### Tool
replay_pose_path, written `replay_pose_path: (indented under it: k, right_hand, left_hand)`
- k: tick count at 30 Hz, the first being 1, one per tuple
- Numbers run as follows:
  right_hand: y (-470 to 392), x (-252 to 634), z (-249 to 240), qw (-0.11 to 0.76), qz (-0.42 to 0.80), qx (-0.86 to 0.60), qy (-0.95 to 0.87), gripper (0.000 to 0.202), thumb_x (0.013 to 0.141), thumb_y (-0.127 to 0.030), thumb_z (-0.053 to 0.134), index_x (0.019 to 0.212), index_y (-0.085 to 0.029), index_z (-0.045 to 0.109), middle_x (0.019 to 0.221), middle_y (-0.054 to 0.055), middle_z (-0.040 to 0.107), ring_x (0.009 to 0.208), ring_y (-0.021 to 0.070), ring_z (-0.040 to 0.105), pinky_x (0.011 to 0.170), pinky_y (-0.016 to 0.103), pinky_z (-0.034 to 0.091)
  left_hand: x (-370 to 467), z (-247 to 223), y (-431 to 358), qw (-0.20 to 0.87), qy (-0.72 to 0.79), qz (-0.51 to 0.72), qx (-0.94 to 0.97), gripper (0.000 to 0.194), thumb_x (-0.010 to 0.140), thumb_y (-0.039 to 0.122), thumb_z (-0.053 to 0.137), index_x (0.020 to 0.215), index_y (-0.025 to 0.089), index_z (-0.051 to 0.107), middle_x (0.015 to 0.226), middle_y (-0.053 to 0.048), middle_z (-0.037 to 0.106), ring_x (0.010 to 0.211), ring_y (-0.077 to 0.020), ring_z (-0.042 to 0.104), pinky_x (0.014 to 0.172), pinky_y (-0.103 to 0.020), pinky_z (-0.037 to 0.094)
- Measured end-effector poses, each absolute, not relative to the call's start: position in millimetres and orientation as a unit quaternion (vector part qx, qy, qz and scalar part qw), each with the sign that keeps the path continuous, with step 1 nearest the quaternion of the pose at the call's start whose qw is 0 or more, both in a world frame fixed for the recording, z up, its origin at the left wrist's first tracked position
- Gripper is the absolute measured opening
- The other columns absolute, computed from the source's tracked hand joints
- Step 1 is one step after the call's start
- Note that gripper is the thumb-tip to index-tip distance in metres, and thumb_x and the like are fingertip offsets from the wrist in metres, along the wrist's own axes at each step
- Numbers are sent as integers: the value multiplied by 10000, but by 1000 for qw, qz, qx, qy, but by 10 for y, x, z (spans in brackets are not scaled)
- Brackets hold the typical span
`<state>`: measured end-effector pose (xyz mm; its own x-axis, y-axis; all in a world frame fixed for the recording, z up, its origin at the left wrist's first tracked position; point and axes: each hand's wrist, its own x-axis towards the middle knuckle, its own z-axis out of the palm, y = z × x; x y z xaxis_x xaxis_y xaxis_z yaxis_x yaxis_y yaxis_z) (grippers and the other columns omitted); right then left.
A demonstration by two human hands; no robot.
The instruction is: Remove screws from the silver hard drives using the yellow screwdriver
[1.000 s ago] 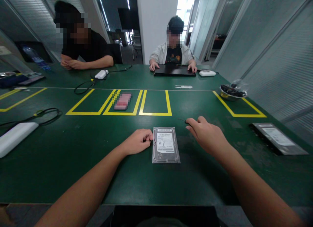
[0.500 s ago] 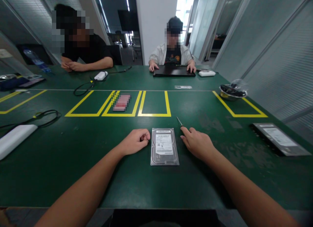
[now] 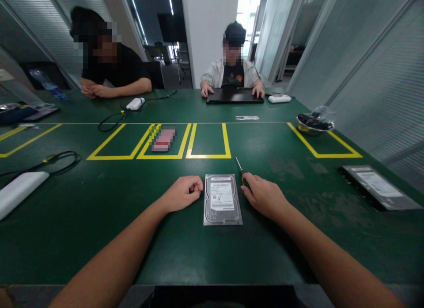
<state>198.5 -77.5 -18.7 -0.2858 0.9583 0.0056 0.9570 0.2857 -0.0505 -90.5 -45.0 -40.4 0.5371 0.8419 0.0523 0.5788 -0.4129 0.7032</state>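
Right hand [image 3: 263, 196] grasps a screwdriver [image 3: 241, 170] just right of the drive [image 3: 222, 199], tip pointing away; left hand [image 3: 183, 192] clenched, empty.

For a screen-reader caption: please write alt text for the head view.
A hard drive lies flat on a green table between a person's two hands: the left hand closed beside it, the right hand holding a small screwdriver. Two other people sit across the table.

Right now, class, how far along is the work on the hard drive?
Barely begun. The hard drive lies flat and closed on the green table, label up. The right hand grips a screwdriver, tip off the drive; the left hand rests fisted beside it. No loosened screws are visible.
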Motion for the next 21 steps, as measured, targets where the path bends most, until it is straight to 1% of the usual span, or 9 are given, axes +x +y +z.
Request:
replay_pose_path:
  k: [4, 9, 12, 17, 21]
  right_hand:
    - [-788, 2000, -193, 50, 36, -582, -811, 290, 991, -322, 380, 1231, -198, 485, 1103, 88, 657, 964, 215, 651, 772, 306, 460]
    - [-797, 2012, -213, 77, 52, -576, -812, 243, 976, -298, 405, 1159, -194, 527, 1070, 91, 644, 924, 216, 639, 767, 315, 466]
    - [-802, 2015, -223, 92, 64, -566, -816, 262, 957, -289, 447, 1186, -188, 522, 1064, 91, 635, 909, 221, 630, 777, 334, 480]
    - [-820, 2040, -178, 112, 87, -536, -832, 301, 945, -284, 490, 1234, -202, 515, 1102, 82, 635, 991, 213, 621, 867, 340, 496]
    - [-836, 2167, -79, 116, 69, -535, -834, 325, 955, -310, 481, 1248, -182, 534, 1132, 112, 639, 1037, 252, 622, 890, 398, 506]
  left_hand:
    - [-913, -423, -446, 321, 432, 207, 817, 91, 765, 98, 512, 793, 164, 567, 676, 43, 521, 619, -100, 477, 597, -223, 351]
    - [-909, -407, -447, 321, 434, 205, 816, 84, 765, 102, 520, 791, 164, 570, 682, 41, 526, 626, -102, 482, 600, -226, 356]
    - [-905, -393, -450, 320, 435, 202, 817, 84, 764, 101, 522, 789, 164, 571, 682, 41, 526, 624, -103, 481, 600, -228, 357]
    - [-898, -381, -456, 314, 436, 203, 819, 95, 756, 91, 521, 788, 164, 572, 680, 40, 528, 624, -106, 480, 601, -231, 355]
    - [-892, -374, -461, 319, 439, 202, 815, 98, 751, 87, 521, 787, 163, 573, 682, 37, 533, 621, -108, 484, 594, -230, 356]
